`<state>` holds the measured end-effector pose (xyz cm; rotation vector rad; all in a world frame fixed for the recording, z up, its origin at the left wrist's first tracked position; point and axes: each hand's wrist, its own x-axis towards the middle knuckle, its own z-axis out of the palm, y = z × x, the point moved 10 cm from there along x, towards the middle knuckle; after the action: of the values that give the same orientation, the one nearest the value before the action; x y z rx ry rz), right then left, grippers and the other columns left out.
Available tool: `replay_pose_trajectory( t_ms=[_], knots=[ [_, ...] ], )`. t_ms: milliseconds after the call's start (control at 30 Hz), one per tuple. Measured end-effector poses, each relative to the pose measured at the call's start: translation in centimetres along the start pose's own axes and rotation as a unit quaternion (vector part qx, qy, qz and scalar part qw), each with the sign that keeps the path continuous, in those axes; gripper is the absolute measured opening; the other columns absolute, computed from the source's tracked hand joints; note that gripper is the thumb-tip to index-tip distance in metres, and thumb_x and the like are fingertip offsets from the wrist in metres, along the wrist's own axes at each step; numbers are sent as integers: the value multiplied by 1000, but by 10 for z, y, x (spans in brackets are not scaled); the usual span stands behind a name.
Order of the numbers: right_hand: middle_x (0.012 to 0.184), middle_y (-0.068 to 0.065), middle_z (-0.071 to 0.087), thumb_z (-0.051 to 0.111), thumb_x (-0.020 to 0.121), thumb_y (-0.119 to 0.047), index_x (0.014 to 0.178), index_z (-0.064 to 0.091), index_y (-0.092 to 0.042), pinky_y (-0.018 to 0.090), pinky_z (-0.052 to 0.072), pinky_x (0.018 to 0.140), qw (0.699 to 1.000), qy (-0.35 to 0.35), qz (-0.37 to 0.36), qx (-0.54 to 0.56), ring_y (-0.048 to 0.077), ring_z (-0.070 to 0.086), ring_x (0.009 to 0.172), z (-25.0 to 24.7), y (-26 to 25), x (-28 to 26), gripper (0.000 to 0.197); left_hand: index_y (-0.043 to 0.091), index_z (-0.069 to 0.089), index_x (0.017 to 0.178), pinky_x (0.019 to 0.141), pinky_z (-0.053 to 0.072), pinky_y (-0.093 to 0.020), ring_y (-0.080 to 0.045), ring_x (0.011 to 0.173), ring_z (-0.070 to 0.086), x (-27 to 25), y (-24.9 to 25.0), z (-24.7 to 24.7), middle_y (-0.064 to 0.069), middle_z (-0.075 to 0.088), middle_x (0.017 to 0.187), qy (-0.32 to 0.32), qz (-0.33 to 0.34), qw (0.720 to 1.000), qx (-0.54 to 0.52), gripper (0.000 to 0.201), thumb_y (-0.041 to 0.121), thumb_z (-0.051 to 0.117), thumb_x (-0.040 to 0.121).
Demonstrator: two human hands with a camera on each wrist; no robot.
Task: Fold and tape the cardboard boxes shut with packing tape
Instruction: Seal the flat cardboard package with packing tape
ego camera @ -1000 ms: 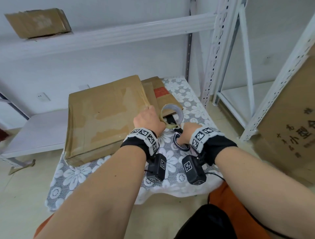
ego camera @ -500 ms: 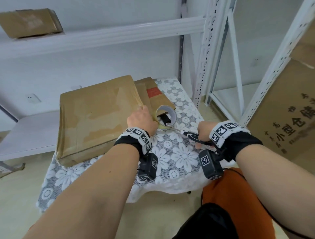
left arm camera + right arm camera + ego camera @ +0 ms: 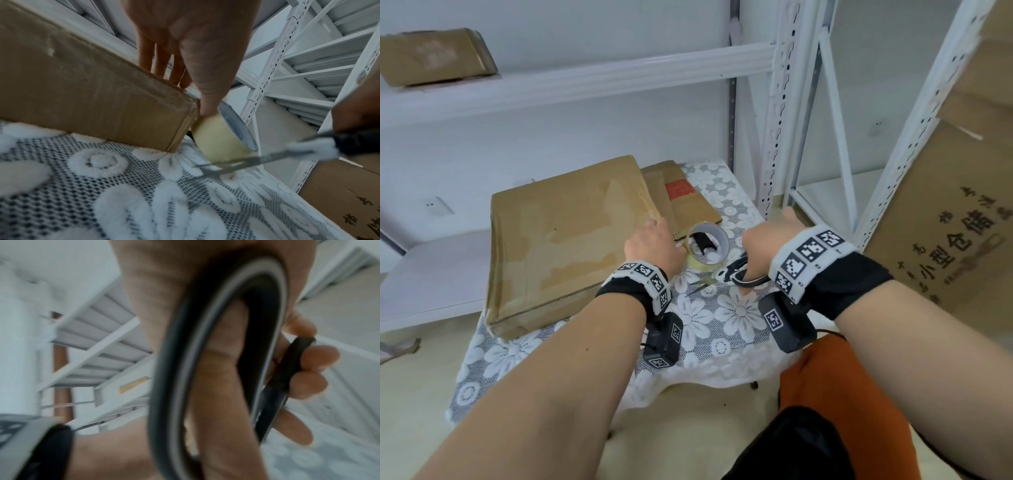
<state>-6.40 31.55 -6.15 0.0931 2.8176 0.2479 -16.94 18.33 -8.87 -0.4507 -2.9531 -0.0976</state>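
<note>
The flattened cardboard box (image 3: 565, 236) lies on the lace-covered table (image 3: 722, 329). The left hand (image 3: 654, 245) rests straight-fingered on its corner, thumb touching the packing tape roll (image 3: 707, 248) beside it. The right hand (image 3: 763, 240) grips scissors (image 3: 736, 274).

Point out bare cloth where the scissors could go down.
Free: the lace tablecloth between the near edge and the flattened box. Crowded: by the tape roll, between the left hand and the right hand holding the scissors.
</note>
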Motion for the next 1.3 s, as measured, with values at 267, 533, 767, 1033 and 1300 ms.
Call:
replay_pose_trajectory(
  t_ms=[267,533,767,1033,1300],
  knots=[
    [64,-7,54,44,86,-21,67,52,-22,44,22,98,979,167,-18,-119,13,45,62,-73,-36,-27,20,12,52,117,64,48,-30,-18,81,57,-3,-3,-2,0,54,102,-23,0,1000,-17,48,52,54,89],
    [66,-8,51,42,87,-17,68,52,-24,44,22,101,966,207,16,-156,15,45,67,-109,-35,-37,23,18,56,120,78,53,-33,-20,94,62,0,-17,-5,-1,63,111,-77,7,993,-90,53,61,52,88],
    [94,-1,57,49,87,-26,89,61,-24,57,13,108,967,174,48,-179,21,52,100,-116,-29,-33,13,14,44,137,99,47,-38,-25,116,56,-12,-18,3,-6,53,135,-125,37,977,-167,56,46,56,93],
    [95,0,58,44,93,-29,84,60,-22,60,12,110,970,101,39,-218,23,50,105,-99,-44,-2,21,17,45,135,97,47,-38,-24,113,54,-12,-17,11,-6,53,130,-144,50,975,-165,53,33,64,88],
    [93,2,57,41,95,-33,70,47,-17,60,15,108,959,86,22,-271,26,50,109,-105,-69,27,30,18,43,136,89,44,-33,-25,113,53,-9,-18,17,-5,51,126,-137,54,977,-157,61,39,67,83]
  ],
)
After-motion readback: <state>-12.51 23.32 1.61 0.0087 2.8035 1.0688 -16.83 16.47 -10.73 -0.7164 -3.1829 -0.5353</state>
